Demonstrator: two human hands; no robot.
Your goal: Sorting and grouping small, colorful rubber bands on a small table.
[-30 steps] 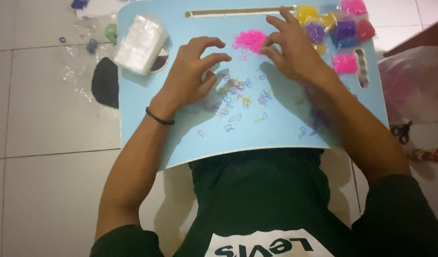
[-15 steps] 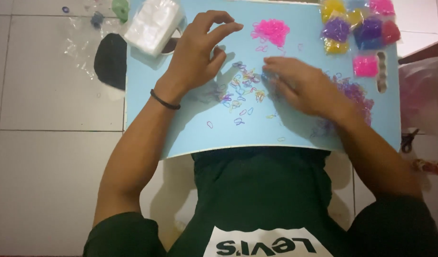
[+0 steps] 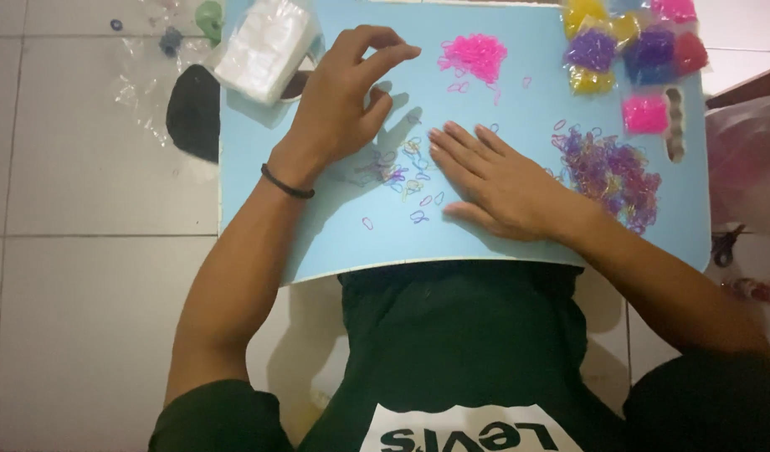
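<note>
Right hand (image 3: 506,184) flat, left hand (image 3: 339,105) half-curled and empty over loose bands (image 3: 406,172) on the desk (image 3: 502,100); likely light, stretchy, best pinched singly

even indoor light, soft shadows under hands (image 3: 335,109), slight blur, mild softness.

tray (image 3: 653,226) light blue | band heap (image 3: 474,53) at 12 o'clock pink | heap (image 3: 609,172) at 3 o'clock purple-yellow mix | wristband (image 3: 286,182) black | floor tiles (image 3: 84,293) white
</note>
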